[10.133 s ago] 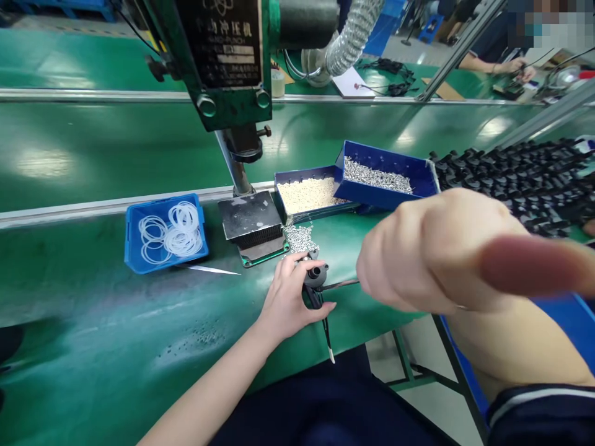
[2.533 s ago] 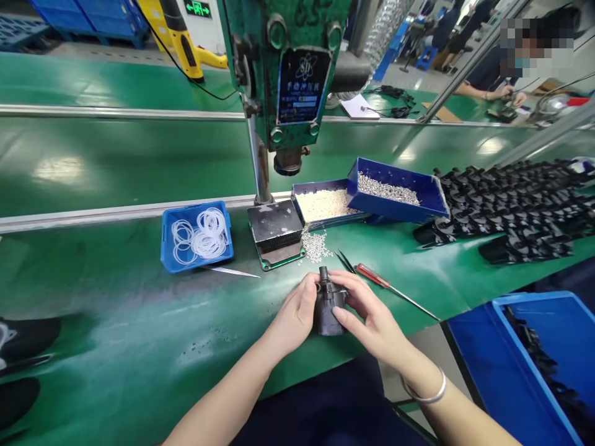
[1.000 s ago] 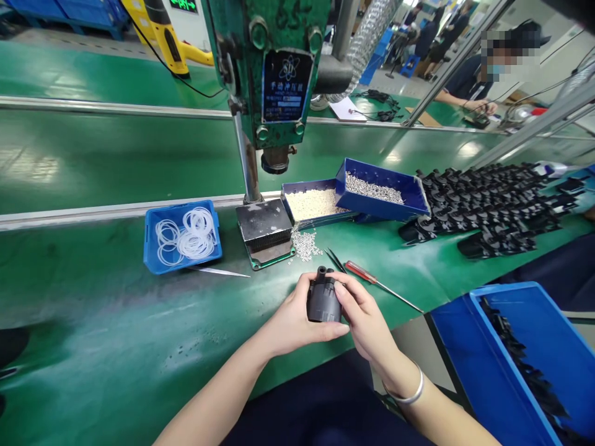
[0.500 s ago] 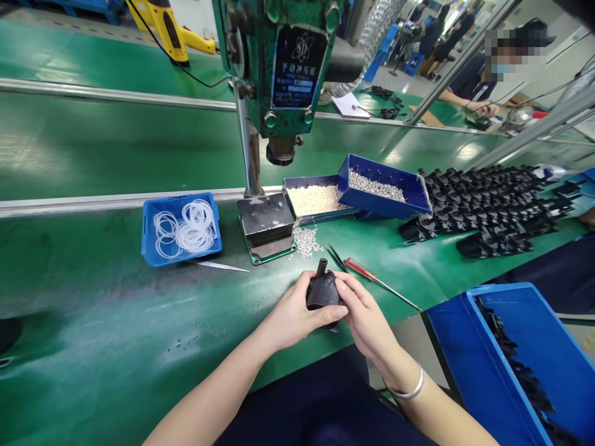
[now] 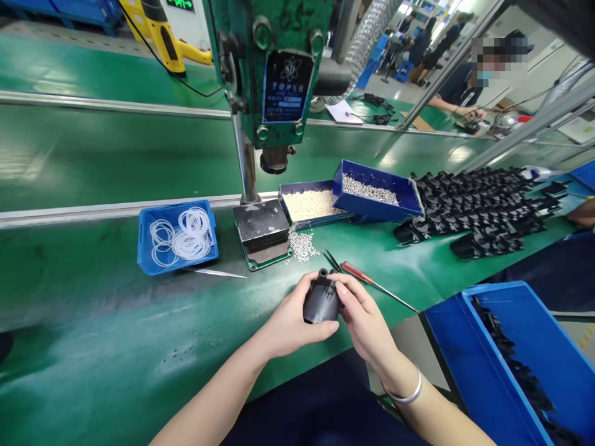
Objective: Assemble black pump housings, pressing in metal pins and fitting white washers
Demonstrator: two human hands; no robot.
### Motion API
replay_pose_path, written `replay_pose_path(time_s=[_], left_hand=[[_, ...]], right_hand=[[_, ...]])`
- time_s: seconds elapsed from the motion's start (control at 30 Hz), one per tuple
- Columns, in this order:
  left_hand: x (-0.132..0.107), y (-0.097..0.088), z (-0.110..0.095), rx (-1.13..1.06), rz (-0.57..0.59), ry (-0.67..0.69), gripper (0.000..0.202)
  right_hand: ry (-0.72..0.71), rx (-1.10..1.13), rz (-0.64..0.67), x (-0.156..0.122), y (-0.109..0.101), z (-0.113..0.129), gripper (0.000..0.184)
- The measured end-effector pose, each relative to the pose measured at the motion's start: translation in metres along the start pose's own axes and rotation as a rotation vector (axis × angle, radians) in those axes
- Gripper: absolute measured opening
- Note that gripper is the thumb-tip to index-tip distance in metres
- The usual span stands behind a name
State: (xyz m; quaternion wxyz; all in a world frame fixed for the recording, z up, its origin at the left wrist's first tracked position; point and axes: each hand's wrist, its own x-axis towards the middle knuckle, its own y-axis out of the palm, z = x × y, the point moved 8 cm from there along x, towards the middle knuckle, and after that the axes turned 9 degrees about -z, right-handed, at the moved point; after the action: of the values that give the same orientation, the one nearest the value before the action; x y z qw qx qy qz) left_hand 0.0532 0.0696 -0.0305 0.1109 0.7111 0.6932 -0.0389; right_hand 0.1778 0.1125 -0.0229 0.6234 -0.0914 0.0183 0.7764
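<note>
While the black housing (image 5: 321, 303) is grasped by the left hand (image 5: 289, 319) and the right hand (image 5: 365, 317) over the near side of the worktop (image 5: 111, 359), checking or fitting seems to be under way; next, a steady hold is probably required.

A black plastic housing (image 5: 321, 302) is held between the left hand (image 5: 289, 323) and the right hand (image 5: 367, 319) near the edge of the green bench (image 5: 93, 310), its short tube pointed upward and the left thumb laid along its lower side. Dark tweezers (image 5: 331, 260) and a red-handled screwdriver (image 5: 357, 272) are placed just beyond the right hand, near scattered small white rings (image 5: 302, 246). Farther back, a metal block (image 5: 261, 220) is set beneath the green press (image 5: 283, 37), flanked by a blue tray (image 5: 160, 270) of white loops (image 5: 193, 234) on the left and two blue bins, one overlapping the other, on the right.
</note>
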Motion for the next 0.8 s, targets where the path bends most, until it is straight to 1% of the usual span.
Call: replay_pose_path(time_s=[0.17,0.47,0.57,0.67,0.8], left_hand=[[-0.002,0.002,-0.014,-0.037,0.032,0.123,0.077],[-0.006,0.006,-0.024,0.002,0.062,0.217,0.083],[-0.008,0.006,-0.025,0.005,0.058,0.255,0.083],[-0.008,0.003,-0.026,0.009,0.028,0.290,0.083],[-0.007,0.000,-0.027,0.054,-0.031,0.299,0.082]], right_hand=[[-0.173,-0.059,-0.006,-0.005,-0.003,0.016,0.023],[-0.346,-0.162,-0.002,-0.021,-0.002,0.042,0.019],[-0.423,-0.190,0.010,-0.028,-0.002,0.048,0.021],[-0.509,-0.213,0.011,-0.034,-0.002,0.052,0.027],[-0.646,-0.334,-0.011,-0.040,0.001,0.053,0.036]])
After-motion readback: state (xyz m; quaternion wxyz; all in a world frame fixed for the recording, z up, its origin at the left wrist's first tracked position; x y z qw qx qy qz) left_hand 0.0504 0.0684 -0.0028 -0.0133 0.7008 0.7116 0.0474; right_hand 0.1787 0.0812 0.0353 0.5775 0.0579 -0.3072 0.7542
